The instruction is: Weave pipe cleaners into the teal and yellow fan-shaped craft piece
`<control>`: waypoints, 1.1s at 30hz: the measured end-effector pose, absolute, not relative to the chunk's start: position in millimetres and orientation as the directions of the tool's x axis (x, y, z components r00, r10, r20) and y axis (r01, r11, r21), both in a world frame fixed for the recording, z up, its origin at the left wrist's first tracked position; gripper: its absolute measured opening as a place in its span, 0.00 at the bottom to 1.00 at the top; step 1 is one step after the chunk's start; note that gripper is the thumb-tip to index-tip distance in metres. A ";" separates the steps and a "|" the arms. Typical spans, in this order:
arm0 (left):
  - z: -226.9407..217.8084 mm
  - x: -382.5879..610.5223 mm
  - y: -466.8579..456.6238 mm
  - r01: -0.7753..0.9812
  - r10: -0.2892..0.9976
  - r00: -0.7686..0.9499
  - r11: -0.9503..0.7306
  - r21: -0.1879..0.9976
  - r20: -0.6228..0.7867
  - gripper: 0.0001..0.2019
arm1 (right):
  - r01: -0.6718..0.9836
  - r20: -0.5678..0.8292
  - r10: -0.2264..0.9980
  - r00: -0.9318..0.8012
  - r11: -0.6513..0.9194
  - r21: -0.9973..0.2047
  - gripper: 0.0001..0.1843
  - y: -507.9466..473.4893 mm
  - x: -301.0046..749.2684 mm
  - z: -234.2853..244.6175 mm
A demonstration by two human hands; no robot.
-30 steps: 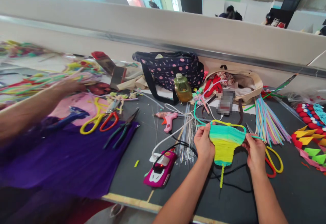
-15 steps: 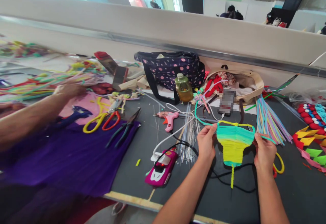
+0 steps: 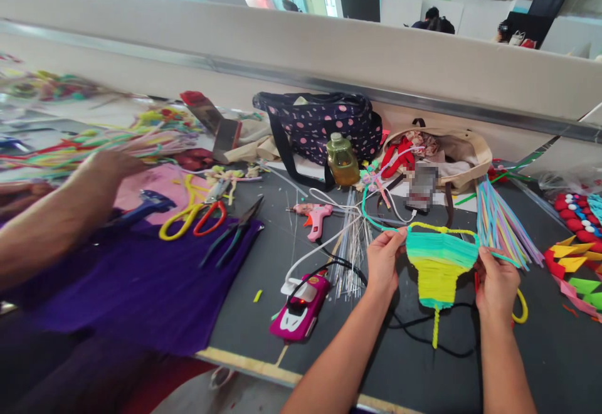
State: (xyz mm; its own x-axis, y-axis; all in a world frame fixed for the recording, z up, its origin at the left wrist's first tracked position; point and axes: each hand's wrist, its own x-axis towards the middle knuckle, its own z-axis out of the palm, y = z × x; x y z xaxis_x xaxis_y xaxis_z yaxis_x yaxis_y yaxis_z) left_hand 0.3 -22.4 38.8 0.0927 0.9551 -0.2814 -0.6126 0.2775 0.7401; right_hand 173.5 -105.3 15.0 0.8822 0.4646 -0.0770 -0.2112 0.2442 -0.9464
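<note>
A turquoise and yellow pipe-cleaner piece (image 3: 438, 266), wide at the top and narrow below, is stretched between my two hands above the table. A twisted yellow stem (image 3: 435, 329) hangs from its lower edge. At its upper left corner, my left hand (image 3: 386, 260) pinches the turquoise edge, where a long turquoise strand (image 3: 367, 212) runs off. My right hand (image 3: 497, 282) grips the upper right corner, and a turquoise end sticks out past the fingers. Yellow-handled scissors (image 3: 523, 306) lie partly hidden behind my right hand.
A pink glue gun (image 3: 320, 218), thin wires (image 3: 348, 251) and a magenta car-shaped power strip (image 3: 303, 310) lie left of my hands. Pastel pipe cleaners (image 3: 505, 226) fan out at the right. A bottle (image 3: 342, 162) stands behind. A co-worker's arm (image 3: 61, 213) reaches over purple cloth (image 3: 155, 288).
The view has shifted slightly, and things appear a little further right. My hands still hold the piece by the same corners. The co-worker's hand at the left has moved a little.
</note>
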 end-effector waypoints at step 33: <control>31.9 -1.2 -16.3 -0.684 0.896 0.243 0.430 0.590 -0.371 0.14 | -0.373 -0.119 0.616 0.779 0.303 -0.877 0.17 -107.2 172.7 26.9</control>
State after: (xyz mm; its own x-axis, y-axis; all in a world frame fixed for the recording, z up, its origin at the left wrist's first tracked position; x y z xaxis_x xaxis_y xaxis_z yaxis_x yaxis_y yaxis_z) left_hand -1.2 -16.3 31.9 0.2427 0.8962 -0.3714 -0.6839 0.4296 0.5898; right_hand 172.7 -107.2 26.9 0.7791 0.6156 -0.1188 -0.3728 0.3025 -0.8772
